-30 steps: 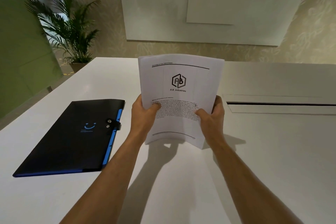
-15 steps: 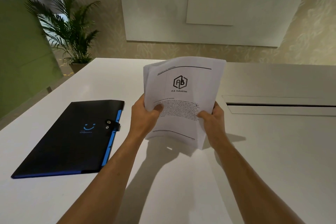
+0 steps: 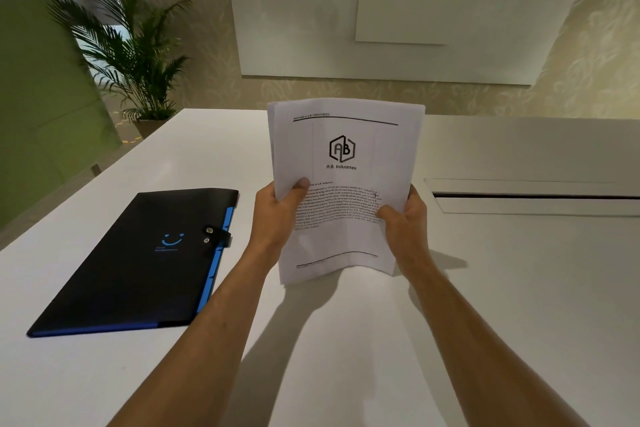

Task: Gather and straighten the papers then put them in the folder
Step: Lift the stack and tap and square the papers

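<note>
A stack of white printed papers with an "A.B. Industries" logo on the top sheet stands upright above the white table. My left hand grips its left edge and my right hand grips its right edge, thumbs on the front. The bottom edge hangs just above the table and curves a little. Sheet edges at the top left are slightly fanned. A black folder with blue tabs, a blue smile mark and a snap strap lies closed and flat to the left of my left arm.
A long recessed slot runs across the table at the right. A potted palm stands beyond the table's far left corner, next to a green wall. Pale panels hang on the far wall.
The stack tilted and shifted slightly to the right, then came back upright. My left thumb has slid higher on the page. The folder has not moved.
</note>
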`<state>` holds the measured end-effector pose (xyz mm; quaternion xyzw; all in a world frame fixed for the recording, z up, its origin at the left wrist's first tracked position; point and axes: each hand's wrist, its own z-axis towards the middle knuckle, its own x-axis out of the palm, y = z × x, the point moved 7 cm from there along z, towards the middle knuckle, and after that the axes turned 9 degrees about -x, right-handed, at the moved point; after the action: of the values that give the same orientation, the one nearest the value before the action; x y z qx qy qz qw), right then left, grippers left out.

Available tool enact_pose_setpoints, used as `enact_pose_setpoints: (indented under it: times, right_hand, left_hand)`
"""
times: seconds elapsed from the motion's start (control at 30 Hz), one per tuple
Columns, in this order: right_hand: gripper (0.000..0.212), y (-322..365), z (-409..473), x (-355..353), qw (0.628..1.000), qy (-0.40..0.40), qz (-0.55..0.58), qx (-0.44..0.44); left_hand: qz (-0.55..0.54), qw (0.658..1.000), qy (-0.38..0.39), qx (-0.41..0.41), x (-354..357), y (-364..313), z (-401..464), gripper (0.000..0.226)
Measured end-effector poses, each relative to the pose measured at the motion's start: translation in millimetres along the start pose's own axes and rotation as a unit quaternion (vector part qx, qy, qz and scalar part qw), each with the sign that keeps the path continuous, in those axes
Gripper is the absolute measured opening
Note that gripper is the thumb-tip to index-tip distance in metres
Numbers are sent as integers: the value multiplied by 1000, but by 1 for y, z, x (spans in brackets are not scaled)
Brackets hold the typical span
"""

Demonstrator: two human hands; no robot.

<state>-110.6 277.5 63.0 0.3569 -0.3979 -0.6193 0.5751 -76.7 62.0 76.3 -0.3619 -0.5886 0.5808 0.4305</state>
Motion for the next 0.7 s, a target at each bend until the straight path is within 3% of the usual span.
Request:
enact_pose_setpoints:
  times: [0.37, 0.7]
  right_hand:
    - [46, -12, -15, 4, 999, -8, 41, 13]
    - [57, -15, -12, -2, 999, -17, 46, 12]
  left_hand:
    - [32, 999, -20, 32, 1, 22, -11, 34]
    - [-7, 999, -2, 43, 4, 20, -16, 28]
